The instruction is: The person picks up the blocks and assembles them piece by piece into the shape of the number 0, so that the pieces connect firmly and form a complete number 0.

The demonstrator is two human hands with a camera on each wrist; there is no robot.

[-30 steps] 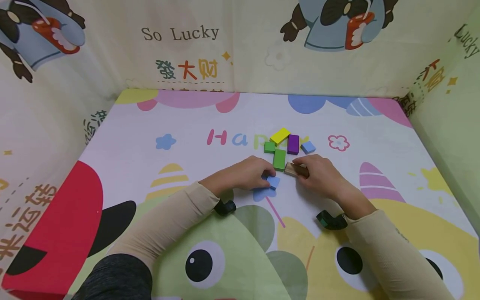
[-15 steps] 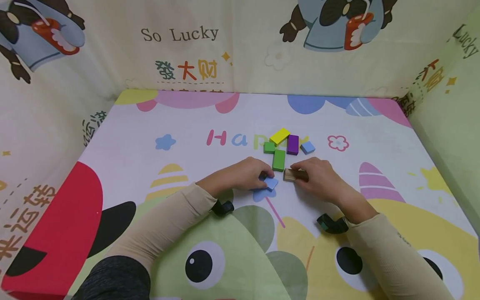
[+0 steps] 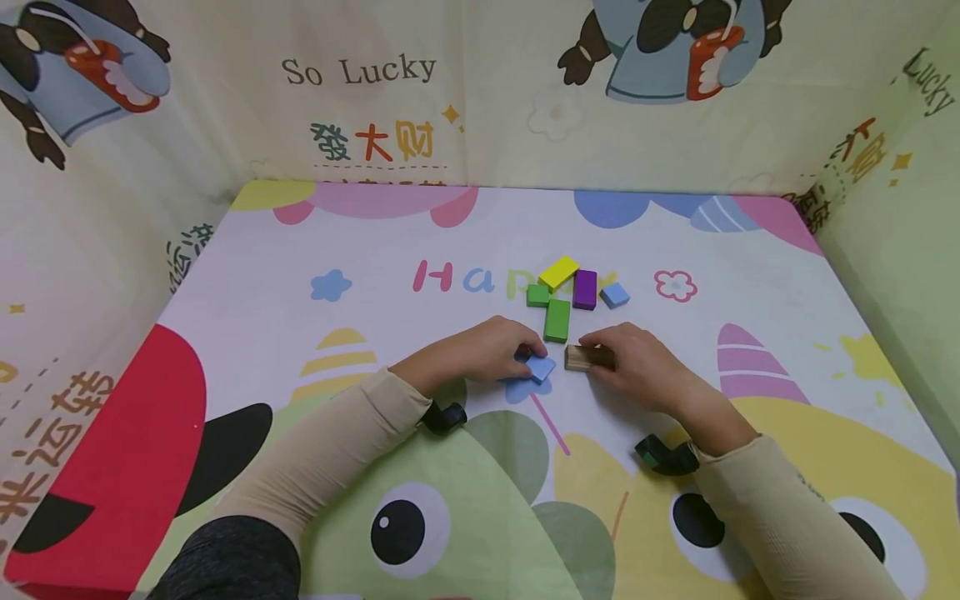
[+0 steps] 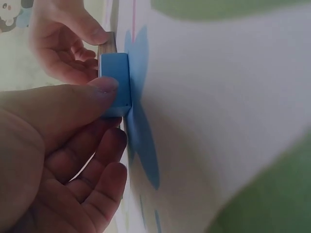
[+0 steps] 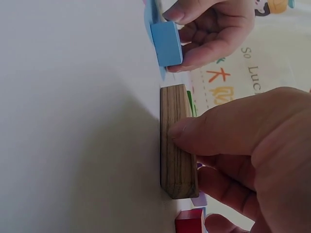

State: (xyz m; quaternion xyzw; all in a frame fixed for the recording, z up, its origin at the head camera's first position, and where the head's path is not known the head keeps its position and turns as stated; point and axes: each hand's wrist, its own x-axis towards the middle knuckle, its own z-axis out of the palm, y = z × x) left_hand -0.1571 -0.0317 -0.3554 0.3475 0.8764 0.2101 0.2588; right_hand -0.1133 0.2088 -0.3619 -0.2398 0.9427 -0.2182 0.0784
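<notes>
Between thumb and fingers, my left hand (image 3: 495,348) pinches a light-blue block (image 3: 542,369), low over the blue flower print on the mat. My right hand (image 3: 637,365) grips a brown wood-grained block (image 3: 576,358) by its long sides, just right of the blue one. A narrow gap parts the two blocks. In the right wrist view the wooden block (image 5: 176,145) lies along the white mat surface, thumb on its near face. A red block (image 5: 189,222) shows by the right fingertips there; the hand hides it in the head view.
Just beyond the hands lie a long green block (image 3: 557,321), a small green block (image 3: 537,295), a yellow block (image 3: 559,272), a purple block (image 3: 585,289) and another light-blue block (image 3: 615,295). Printed curtains (image 3: 495,125) enclose the mat's back and sides.
My right hand has drawn the wooden block slightly toward me and turned it more level across. The left hand has shifted the blue block a little left and nearer. The other blocks stay put.
</notes>
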